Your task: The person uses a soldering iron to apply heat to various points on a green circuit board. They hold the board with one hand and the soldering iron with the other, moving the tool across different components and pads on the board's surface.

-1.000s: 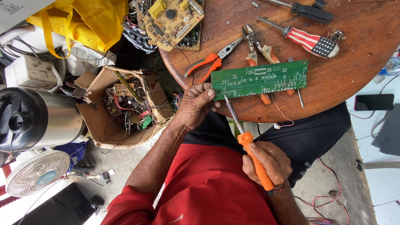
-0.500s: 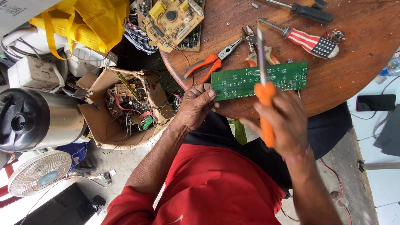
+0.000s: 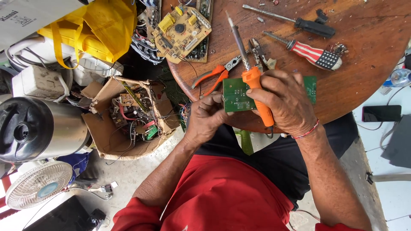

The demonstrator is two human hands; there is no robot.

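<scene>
at the far left a round metal vessel (image 3: pixel 36 130) lies on its side, cut off by the frame edge, with a white fan (image 3: pixel 37 189) below it, also partly out of view. above sits a yellow bag (image 3: pixel 92 25). next comes an open cardboard box (image 3: pixel 128 119) full of tangled wires and small boards too jumbled to tell apart. the left hand (image 3: pixel 207 117) pinches the left edge of a green circuit board (image 3: pixel 236 95), fingers closed on it; the fingertips are tucked out of sight behind the board's edge. the board rests at the near rim of a round wooden table (image 3: pixel 368 85), its middle hidden by the right hand (image 3: pixel 284 102). that hand is wrapped tight round the orange handle of a soldering iron (image 3: pixel 250 70), the metal tip pointing away over the table. orange-handled pliers (image 3: pixel 216 75) lie just left of the board, a yellowish circuit board (image 3: pixel 182 32) beyond them. farther right lie a black-handled screwdriver (image 3: pixel 299 23) and a striped-handled screwdriver (image 3: pixel 312 52). a dark phone (image 3: pixel 382 113) lies at the right edge.
</scene>
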